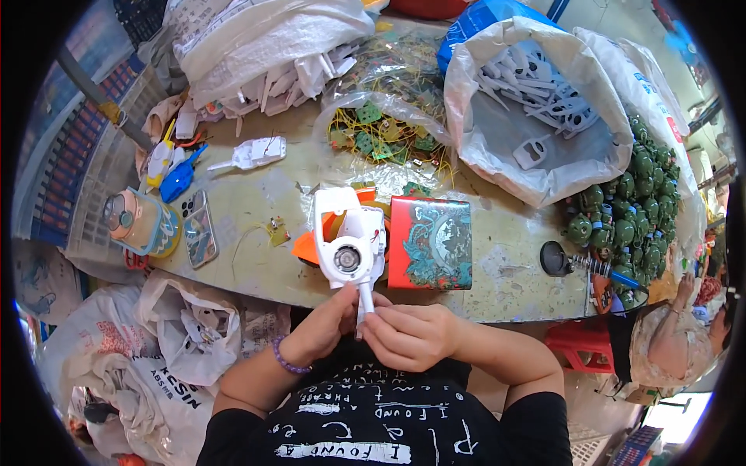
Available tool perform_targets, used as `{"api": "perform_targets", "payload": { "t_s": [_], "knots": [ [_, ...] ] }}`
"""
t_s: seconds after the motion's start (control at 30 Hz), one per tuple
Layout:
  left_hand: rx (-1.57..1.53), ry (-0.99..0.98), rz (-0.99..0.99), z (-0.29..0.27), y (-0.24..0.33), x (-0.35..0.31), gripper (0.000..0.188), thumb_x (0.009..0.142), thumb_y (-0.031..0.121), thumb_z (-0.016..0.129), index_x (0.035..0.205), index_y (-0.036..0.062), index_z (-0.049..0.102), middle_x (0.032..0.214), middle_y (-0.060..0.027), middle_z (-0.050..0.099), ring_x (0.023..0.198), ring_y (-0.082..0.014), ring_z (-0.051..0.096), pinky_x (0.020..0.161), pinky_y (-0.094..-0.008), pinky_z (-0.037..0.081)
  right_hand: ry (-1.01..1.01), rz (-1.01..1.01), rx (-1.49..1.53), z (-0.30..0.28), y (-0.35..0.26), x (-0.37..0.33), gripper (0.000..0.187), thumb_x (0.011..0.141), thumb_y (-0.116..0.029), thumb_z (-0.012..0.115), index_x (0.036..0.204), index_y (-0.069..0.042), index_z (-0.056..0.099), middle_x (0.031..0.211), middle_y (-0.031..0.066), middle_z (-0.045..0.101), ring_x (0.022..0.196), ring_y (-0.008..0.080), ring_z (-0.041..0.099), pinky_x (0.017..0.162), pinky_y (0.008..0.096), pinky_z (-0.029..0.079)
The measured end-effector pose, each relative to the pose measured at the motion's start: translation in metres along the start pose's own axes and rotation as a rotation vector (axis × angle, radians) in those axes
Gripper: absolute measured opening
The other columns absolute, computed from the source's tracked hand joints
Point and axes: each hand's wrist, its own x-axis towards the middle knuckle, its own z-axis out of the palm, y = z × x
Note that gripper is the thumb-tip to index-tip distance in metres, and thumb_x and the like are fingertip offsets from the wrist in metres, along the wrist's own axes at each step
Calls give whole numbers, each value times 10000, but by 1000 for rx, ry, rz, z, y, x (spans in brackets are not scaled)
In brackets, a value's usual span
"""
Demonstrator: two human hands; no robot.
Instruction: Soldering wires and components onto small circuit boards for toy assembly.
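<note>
Close in front of my chest, at the table's near edge, I hold a white plastic toy housing [334, 247] with a rectangular opening at its far end. A round, silver-rimmed part like a small speaker [346, 259] sits in it. My left hand [322, 326] is closed on the narrow handle from the left. The fingers of my right hand [410, 334] pinch the same handle [365, 299] from the right. A second white shell lies against the housing, partly hidden. Behind them is an orange thing [306, 248], mostly covered. To the right lies a red patterned box [431, 242].
Circuit boards with yellow wires [381, 140] fill a clear bag at the back. A white sack [536, 175] holds white plastic parts. Green toy pieces [629, 210] pile up at right, beside a blue-handled screwdriver [618, 276]. A bottle [151, 221] and phone [200, 227] are at left.
</note>
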Motion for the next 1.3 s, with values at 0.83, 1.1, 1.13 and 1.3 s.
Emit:
{"api": "perform_targets", "payload": {
  "t_s": [0.83,1.1,1.13,1.3],
  "knots": [
    [-314,115,-275,-3,23,17,567,952,529,407,842,21,633,568,-75,564,499,-168,537,475,-267,413,292,418,56,-26,-1,-5,385,658,96,772,958,-33,567,965,129,609,708,246,666,539,309,550],
    [-72,123,-4,0,28,11,480,998,476,309,1034,73,568,734,-52,591,505,-144,514,467,-266,391,240,125,-47,-18,8,9,154,697,-29,685,832,14,623,892,140,645,759,219,655,628,281,569],
    [-243,50,15,-1,32,18,503,999,487,308,1037,54,562,694,-52,577,539,-142,522,482,-262,397,219,116,-95,-13,11,10,140,704,-48,676,819,4,615,911,131,644,761,204,642,641,268,560],
    [-293,244,-41,23,51,32,530,1001,517,282,1131,74,543,779,-11,577,646,-141,538,579,-286,458,116,126,-142,-1,15,15,165,683,-93,642,821,-8,615,936,113,636,769,182,619,638,254,532]
  ]
}}
